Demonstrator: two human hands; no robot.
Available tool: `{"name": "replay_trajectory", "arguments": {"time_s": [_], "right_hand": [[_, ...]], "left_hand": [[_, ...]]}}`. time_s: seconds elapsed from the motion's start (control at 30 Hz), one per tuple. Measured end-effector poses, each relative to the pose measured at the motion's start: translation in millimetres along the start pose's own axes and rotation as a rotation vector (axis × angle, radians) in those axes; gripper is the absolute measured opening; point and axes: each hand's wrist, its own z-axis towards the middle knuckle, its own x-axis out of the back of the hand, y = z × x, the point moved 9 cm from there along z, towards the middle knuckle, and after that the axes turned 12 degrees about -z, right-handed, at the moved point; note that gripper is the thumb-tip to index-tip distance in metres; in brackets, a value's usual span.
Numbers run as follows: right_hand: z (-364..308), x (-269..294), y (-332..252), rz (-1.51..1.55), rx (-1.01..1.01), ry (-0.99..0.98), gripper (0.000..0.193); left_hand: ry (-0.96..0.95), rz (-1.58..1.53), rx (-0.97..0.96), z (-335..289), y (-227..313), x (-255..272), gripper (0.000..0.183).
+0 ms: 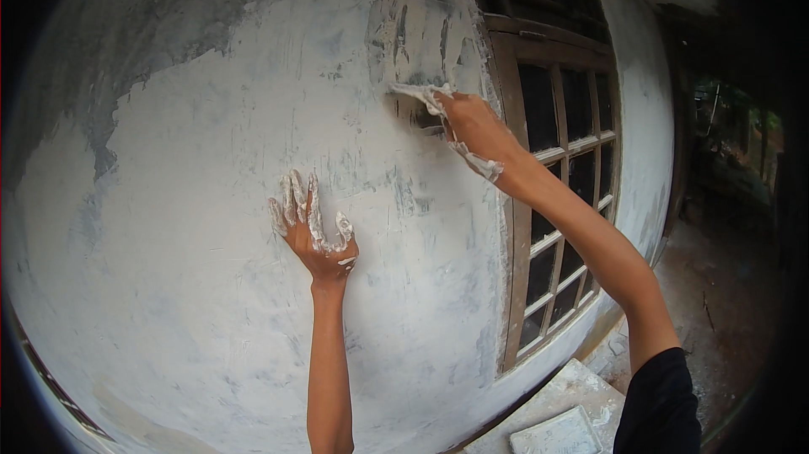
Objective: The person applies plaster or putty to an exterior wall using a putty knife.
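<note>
Two white-smeared hands (318, 243) (479, 124), one spreader (420, 93), patchy wall (202, 193)

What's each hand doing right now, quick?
Left hand: open, holding nothing that shows.
Right hand: closed, holding a white-smeared scraper.

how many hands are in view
2: the left hand, smeared white, is open against the wall; the right hand is higher, nearer the window, gripping a scraper.

Wall (181, 260) left of window (559, 109); tray (554, 435), perhaps, on platform (580, 382).
</note>
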Motion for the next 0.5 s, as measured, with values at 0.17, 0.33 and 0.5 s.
{"name": "replay_trajectory", "arguments": {"time_s": [0.17,0.33,0.5], "right_hand": [[95.6,44.9,110.9,-0.205,-0.077,0.336,0.022],[122.9,-10.0,90.4,-0.251,-0.115,0.184,0.018],[59.8,-29.4,14.0,-0.115,-0.086,0.057,0.016]], "left_hand": [[-0.015,-0.054,-0.003,3.2,12.4,-17.8,0.051],[-0.006,-0.046,-0.011,5.1,13.5,-8.9,0.048],[-0.023,-0.068,-0.013,3.8,11.0,-13.9,0.048]]}}
